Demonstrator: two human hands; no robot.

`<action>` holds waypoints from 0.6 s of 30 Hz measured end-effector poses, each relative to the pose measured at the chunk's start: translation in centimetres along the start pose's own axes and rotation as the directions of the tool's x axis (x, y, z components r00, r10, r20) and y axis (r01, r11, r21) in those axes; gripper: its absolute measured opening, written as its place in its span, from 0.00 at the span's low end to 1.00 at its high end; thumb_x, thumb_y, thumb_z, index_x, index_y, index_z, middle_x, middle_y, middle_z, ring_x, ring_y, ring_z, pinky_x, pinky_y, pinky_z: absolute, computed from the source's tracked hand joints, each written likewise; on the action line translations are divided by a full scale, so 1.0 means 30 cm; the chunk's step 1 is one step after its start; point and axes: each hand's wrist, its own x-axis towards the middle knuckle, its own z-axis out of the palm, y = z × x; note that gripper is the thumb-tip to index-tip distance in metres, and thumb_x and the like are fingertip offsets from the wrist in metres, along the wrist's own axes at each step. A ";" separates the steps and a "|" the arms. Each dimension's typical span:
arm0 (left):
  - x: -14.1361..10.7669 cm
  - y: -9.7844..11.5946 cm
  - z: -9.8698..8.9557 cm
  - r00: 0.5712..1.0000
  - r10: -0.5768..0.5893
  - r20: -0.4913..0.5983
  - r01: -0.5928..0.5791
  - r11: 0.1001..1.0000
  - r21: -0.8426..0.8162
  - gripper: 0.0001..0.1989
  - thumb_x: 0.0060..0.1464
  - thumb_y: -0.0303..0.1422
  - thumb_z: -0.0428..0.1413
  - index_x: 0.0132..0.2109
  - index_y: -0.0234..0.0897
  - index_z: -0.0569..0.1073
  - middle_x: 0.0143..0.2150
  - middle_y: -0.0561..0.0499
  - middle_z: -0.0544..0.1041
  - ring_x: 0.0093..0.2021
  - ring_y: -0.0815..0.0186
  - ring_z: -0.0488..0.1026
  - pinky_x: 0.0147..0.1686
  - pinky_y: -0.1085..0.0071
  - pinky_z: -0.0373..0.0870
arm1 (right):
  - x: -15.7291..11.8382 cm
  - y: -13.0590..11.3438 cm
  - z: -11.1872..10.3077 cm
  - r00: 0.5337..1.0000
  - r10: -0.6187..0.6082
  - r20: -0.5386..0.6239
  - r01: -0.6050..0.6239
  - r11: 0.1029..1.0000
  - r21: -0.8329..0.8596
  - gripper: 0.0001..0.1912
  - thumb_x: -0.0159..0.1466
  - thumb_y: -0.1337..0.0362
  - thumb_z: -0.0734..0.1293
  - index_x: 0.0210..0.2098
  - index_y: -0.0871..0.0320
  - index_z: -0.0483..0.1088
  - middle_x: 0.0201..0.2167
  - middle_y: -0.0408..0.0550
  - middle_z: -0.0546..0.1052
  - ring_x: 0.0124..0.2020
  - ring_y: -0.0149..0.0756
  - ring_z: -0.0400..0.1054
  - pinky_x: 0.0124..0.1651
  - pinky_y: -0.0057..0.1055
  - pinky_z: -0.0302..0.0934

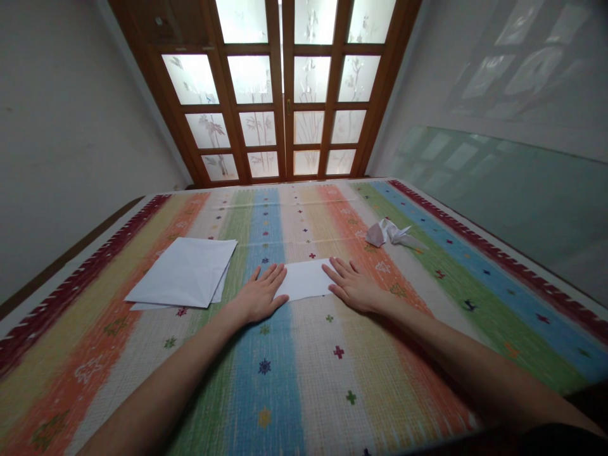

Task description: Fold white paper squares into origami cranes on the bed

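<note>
A white folded paper (306,279), roughly rectangular, lies flat on the striped cloth between my two hands. My left hand (263,293) rests on its left end, palm down, fingers spread a little. On the right end lie the fingertips of my right hand (352,285), also palm down with fingers apart. The paper's two ends are partly hidden under my fingers. Neither hand grips anything.
A stack of white paper sheets (183,272) lies to the left. Folded white paper figures (389,233) sit at the back right. A striped tablecloth (280,373) covers the table; a glass-paned wooden door (284,126) stands beyond.
</note>
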 end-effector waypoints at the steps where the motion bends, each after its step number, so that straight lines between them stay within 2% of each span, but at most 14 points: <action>1: -0.009 -0.007 -0.001 1.000 -0.003 0.004 0.003 1.000 -0.003 0.34 0.64 0.47 0.38 0.69 0.32 0.48 0.71 0.41 0.47 0.71 0.55 0.43 0.66 0.50 0.39 | -0.007 0.009 -0.001 1.000 0.001 0.001 -0.001 1.000 -0.007 0.30 0.70 0.53 0.49 0.67 0.60 0.50 0.68 0.62 0.51 0.69 0.51 0.43 0.66 0.54 0.42; 7: -0.043 -0.038 0.000 1.000 -0.028 0.013 0.028 1.000 0.011 0.33 0.64 0.47 0.38 0.69 0.33 0.48 0.71 0.41 0.46 0.71 0.56 0.45 0.66 0.50 0.38 | -0.031 0.035 -0.020 0.999 0.035 0.010 -0.034 0.998 -0.053 0.30 0.70 0.54 0.50 0.67 0.62 0.52 0.67 0.61 0.55 0.68 0.52 0.47 0.65 0.53 0.45; 12: -0.047 -0.042 0.007 0.999 -0.018 -0.028 0.018 1.000 0.019 0.33 0.63 0.48 0.39 0.69 0.36 0.49 0.71 0.42 0.48 0.70 0.56 0.45 0.66 0.51 0.39 | -0.011 -0.042 -0.054 0.999 0.037 -0.041 -0.037 0.999 -0.020 0.29 0.69 0.55 0.54 0.63 0.68 0.58 0.65 0.65 0.57 0.67 0.53 0.48 0.67 0.51 0.42; 15: -0.047 -0.038 0.008 0.999 -0.031 -0.036 0.032 0.999 0.018 0.33 0.63 0.48 0.40 0.69 0.35 0.49 0.71 0.41 0.48 0.70 0.56 0.45 0.66 0.50 0.39 | 0.012 -0.147 -0.060 0.988 -0.146 -0.046 0.149 0.987 0.064 0.38 0.67 0.47 0.56 0.67 0.69 0.50 0.68 0.66 0.51 0.69 0.52 0.43 0.68 0.49 0.41; 18: -0.048 -0.036 0.010 0.998 -0.032 -0.048 0.033 0.999 0.025 0.33 0.63 0.48 0.40 0.68 0.34 0.51 0.70 0.41 0.49 0.70 0.56 0.46 0.66 0.50 0.40 | 0.029 -0.250 -0.049 0.907 -0.420 0.001 0.415 0.895 0.163 0.44 0.65 0.40 0.54 0.68 0.66 0.45 0.68 0.63 0.49 0.70 0.48 0.40 0.69 0.46 0.37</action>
